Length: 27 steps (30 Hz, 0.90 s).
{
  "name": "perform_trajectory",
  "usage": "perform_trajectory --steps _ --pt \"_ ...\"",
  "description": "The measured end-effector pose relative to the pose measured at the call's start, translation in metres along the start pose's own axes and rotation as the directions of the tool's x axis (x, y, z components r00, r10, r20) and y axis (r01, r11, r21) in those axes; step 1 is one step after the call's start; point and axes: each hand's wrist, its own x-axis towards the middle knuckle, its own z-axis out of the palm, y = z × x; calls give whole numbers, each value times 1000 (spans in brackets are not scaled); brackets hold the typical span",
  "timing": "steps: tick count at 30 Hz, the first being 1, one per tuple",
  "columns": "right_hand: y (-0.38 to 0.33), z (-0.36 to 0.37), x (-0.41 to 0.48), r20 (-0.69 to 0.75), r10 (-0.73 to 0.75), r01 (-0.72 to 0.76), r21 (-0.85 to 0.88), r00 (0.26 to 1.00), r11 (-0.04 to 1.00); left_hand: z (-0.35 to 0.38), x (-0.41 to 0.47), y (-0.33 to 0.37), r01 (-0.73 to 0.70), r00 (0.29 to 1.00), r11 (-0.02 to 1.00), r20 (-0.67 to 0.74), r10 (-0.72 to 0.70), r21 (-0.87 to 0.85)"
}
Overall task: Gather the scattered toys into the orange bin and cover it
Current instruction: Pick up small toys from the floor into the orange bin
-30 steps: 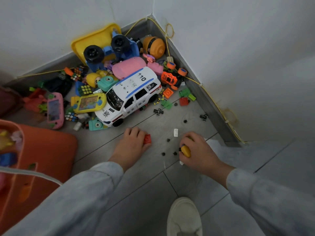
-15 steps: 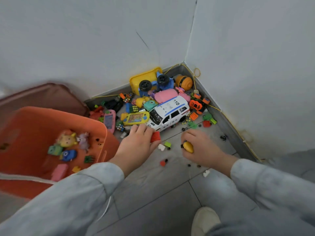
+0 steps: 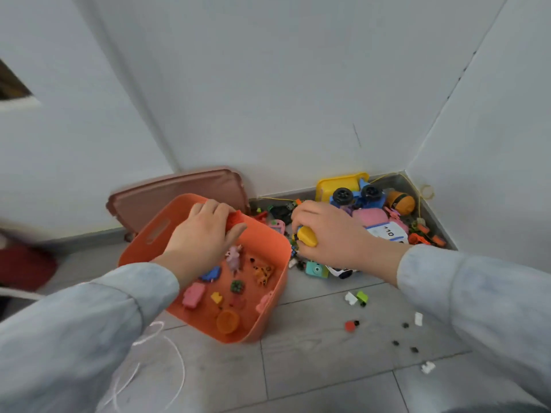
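Observation:
The orange bin [image 3: 269,245] stands open on the grey floor, with several small toys on its bottom. My left hand [image 3: 202,236] hovers over the bin's far side, shut on a small red block [image 3: 235,219]. My right hand [image 3: 328,234] is just right of the bin's rim, shut on a small yellow toy [image 3: 307,236]. The brown lid [image 3: 179,192] leans against the wall behind the bin. The toy pile sits in the corner: a white police car [image 3: 387,232], a pink toy [image 3: 371,217] and a blue truck with a yellow bed [image 3: 351,189].
Loose bits lie on the floor right of the bin: a green block [image 3: 362,296], a white block [image 3: 351,298], a red piece [image 3: 349,325] and several black specks. A teal toy camera [image 3: 315,269] lies by the bin. A white cord [image 3: 176,353] trails in front. Walls close the corner.
Both hands have lifted from the floor and moved left toward the bin, the left with the red block, the right with the yellow toy. The view has swung left and up.

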Motion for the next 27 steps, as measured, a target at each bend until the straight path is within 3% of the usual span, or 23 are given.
perform_trajectory --steps 3,9,14,20,27 --pt "-26 23 21 13 -3 3 -15 1000 1000 0 -9 -34 119 993 992 8 -119 -49" --pt "-48 71 36 92 40 -48 89 995 995 9 -22 -72 166 984 983 86 -159 -82" --pt "-48 89 45 65 -13 5 124 998 992 22 -28 -82 116 989 992 97 -110 -56" --pt "-44 100 43 117 57 -71 119 992 990 33 -24 -81 100 990 990 111 -89 -100" --pt "-33 89 33 67 91 -97 98 994 990 35 -18 -63 43 996 996 84 -37 -74"
